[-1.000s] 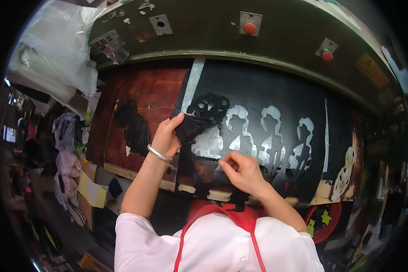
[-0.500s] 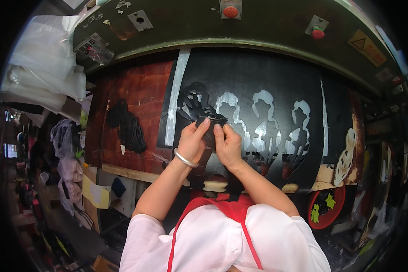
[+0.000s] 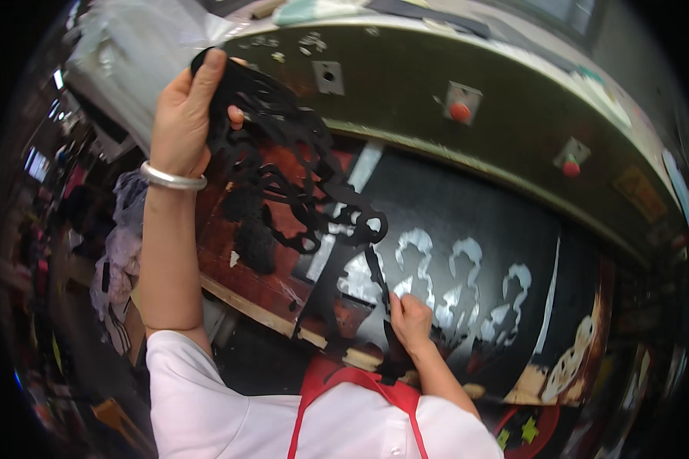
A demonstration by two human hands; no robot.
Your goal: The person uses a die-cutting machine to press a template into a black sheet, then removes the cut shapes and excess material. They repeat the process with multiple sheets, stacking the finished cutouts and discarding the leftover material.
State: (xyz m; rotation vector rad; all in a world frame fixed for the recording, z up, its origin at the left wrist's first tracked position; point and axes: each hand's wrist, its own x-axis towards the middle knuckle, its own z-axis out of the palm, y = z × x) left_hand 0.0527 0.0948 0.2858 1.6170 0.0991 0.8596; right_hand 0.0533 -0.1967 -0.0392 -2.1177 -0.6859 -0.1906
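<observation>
My left hand (image 3: 187, 115), with a silver bangle at the wrist, is lifted high at the upper left. Its fingers are closed on the end of black cut-out pieces (image 3: 283, 176), thin and flexible with many holes, which hang down toward the bench. My right hand (image 3: 411, 317) is low near the bench's front edge, fingers curled by a narrow black strip (image 3: 377, 275). Whether that strip belongs to the hanging pieces cannot be made out. Beneath lies a black sheet (image 3: 467, 199) with several figure-shaped openings showing shiny metallic grey.
A green machine beam (image 3: 390, 84) with red buttons (image 3: 459, 112) spans the back. On the reddish board (image 3: 214, 245) lies a pile of black cut pieces (image 3: 254, 245). A pale perforated piece (image 3: 570, 359) is at the right, above a red tub (image 3: 543, 436). Clear plastic bags (image 3: 130, 61) hang at the left.
My left hand has risen far up and left, drawing the black cut-out pieces off the sheet and stretching them out. My right hand has parted from it, moving lower and slightly right. The view has tilted.
</observation>
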